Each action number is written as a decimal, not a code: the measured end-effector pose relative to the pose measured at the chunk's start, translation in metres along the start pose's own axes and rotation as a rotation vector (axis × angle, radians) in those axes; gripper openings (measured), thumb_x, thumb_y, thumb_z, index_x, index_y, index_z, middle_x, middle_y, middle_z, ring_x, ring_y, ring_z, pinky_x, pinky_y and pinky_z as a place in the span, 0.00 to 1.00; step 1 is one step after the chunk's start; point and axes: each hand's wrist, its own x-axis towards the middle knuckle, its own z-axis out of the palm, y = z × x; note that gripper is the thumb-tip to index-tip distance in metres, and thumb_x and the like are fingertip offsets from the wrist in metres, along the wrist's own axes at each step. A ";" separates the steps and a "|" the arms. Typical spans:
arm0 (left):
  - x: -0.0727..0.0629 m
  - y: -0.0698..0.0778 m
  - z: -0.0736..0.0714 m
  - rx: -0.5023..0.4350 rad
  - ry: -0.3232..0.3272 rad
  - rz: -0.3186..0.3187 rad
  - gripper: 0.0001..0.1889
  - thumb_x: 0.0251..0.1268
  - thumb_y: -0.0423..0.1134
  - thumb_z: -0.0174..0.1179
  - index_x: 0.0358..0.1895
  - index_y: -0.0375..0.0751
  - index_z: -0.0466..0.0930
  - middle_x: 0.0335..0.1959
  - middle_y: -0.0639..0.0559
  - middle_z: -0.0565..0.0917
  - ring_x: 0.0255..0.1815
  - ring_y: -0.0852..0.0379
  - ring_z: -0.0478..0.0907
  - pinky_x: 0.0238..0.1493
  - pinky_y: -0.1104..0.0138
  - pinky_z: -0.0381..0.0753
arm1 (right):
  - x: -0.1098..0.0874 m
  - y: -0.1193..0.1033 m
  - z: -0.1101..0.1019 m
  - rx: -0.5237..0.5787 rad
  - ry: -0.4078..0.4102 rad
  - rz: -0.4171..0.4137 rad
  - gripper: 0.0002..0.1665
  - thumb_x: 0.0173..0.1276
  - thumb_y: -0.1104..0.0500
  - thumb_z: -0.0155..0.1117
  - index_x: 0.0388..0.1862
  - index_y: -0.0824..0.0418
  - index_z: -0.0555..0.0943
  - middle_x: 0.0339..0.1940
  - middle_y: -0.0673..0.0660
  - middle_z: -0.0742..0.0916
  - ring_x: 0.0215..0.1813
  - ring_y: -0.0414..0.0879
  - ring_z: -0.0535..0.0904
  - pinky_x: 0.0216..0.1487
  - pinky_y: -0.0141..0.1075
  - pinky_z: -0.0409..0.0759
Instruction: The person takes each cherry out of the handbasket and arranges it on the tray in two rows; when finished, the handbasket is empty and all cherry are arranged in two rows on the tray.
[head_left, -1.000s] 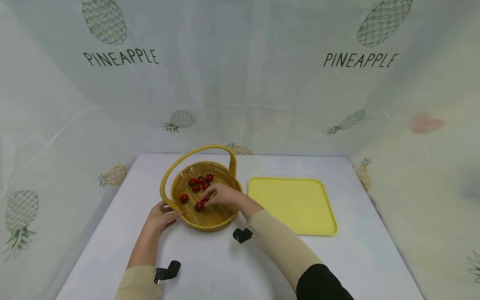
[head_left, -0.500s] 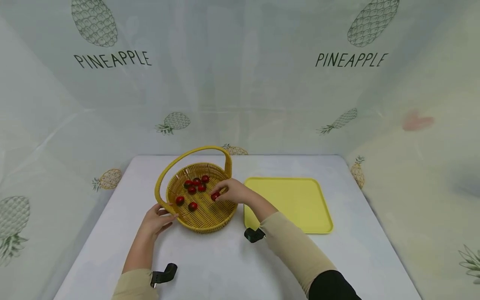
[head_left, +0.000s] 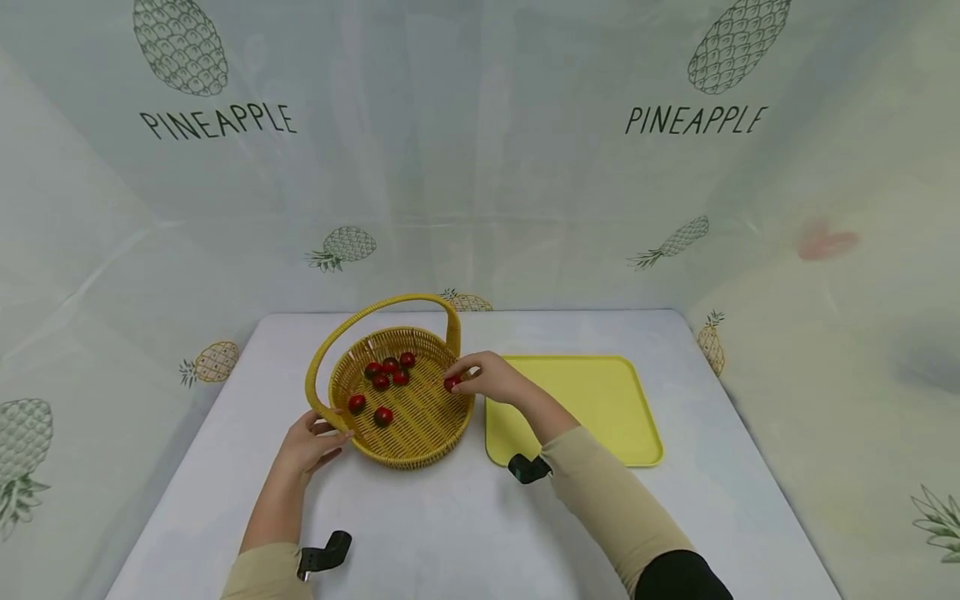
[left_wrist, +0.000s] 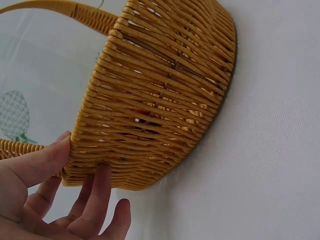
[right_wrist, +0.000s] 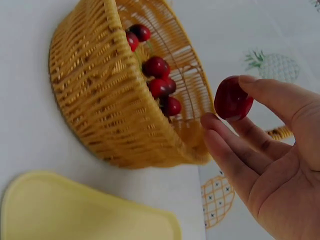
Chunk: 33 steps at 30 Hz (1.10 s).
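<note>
A round yellow woven basket (head_left: pixel 416 433) with a tall arched handle stands on the white table, several dark red cherries (head_left: pixel 381 382) inside it. My left hand (head_left: pixel 302 446) grips its near left rim by the handle's foot; in the left wrist view the thumb lies at the rim and fingers press the woven wall (left_wrist: pixel 145 115) from outside. Over the basket's right rim, my right hand (head_left: pixel 491 377) pinches one glossy cherry (right_wrist: pixel 232 98) between thumb and fingers. From the right wrist view, that cherry shows level with the rim, apart from the others (right_wrist: pixel 159 87).
A flat yellow tray (head_left: pixel 592 408) lies just right of the basket, partly under the right forearm in the head view. Behind the table hangs a pale curtain (head_left: pixel 480 167) printed with pineapples. A black wrist camera (head_left: pixel 528 468) juts from the right sleeve.
My right hand has picked a cherry from the basket's middle and moved it right and up to the right rim. The left hand keeps its grip on the basket. The head view has shifted slightly.
</note>
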 end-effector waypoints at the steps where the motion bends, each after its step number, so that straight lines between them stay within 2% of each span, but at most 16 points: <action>1: 0.000 0.000 0.000 0.001 0.001 -0.001 0.34 0.56 0.28 0.69 0.65 0.31 0.63 0.56 0.33 0.71 0.41 0.54 0.79 0.53 0.52 0.80 | -0.001 0.001 -0.002 0.006 0.005 0.005 0.13 0.66 0.62 0.67 0.50 0.58 0.86 0.51 0.51 0.84 0.48 0.46 0.80 0.46 0.36 0.80; 10: -0.002 0.000 0.000 0.004 -0.006 -0.001 0.32 0.59 0.27 0.67 0.65 0.30 0.63 0.55 0.33 0.71 0.39 0.55 0.78 0.55 0.49 0.78 | -0.011 0.018 -0.017 0.125 0.082 0.058 0.15 0.66 0.63 0.66 0.52 0.62 0.84 0.53 0.57 0.82 0.44 0.46 0.83 0.52 0.54 0.79; 20: 0.000 0.000 0.000 0.003 -0.013 0.004 0.33 0.58 0.27 0.68 0.65 0.29 0.62 0.55 0.33 0.71 0.39 0.56 0.78 0.54 0.50 0.79 | -0.022 0.047 -0.028 0.143 0.241 0.120 0.19 0.64 0.63 0.69 0.55 0.61 0.82 0.51 0.59 0.82 0.42 0.48 0.84 0.51 0.54 0.80; 25: 0.000 0.000 -0.001 0.008 -0.016 0.003 0.33 0.59 0.28 0.68 0.66 0.29 0.62 0.56 0.32 0.70 0.41 0.55 0.78 0.54 0.50 0.78 | -0.025 0.054 -0.030 0.165 0.281 0.137 0.21 0.64 0.64 0.69 0.56 0.65 0.81 0.52 0.61 0.82 0.43 0.49 0.83 0.52 0.57 0.78; 33: 0.000 0.000 -0.001 -0.003 -0.026 0.001 0.34 0.59 0.30 0.68 0.67 0.30 0.61 0.57 0.32 0.70 0.42 0.55 0.78 0.55 0.50 0.78 | -0.023 0.066 -0.029 0.136 0.330 0.200 0.21 0.63 0.63 0.70 0.55 0.63 0.81 0.52 0.60 0.82 0.45 0.51 0.81 0.51 0.54 0.79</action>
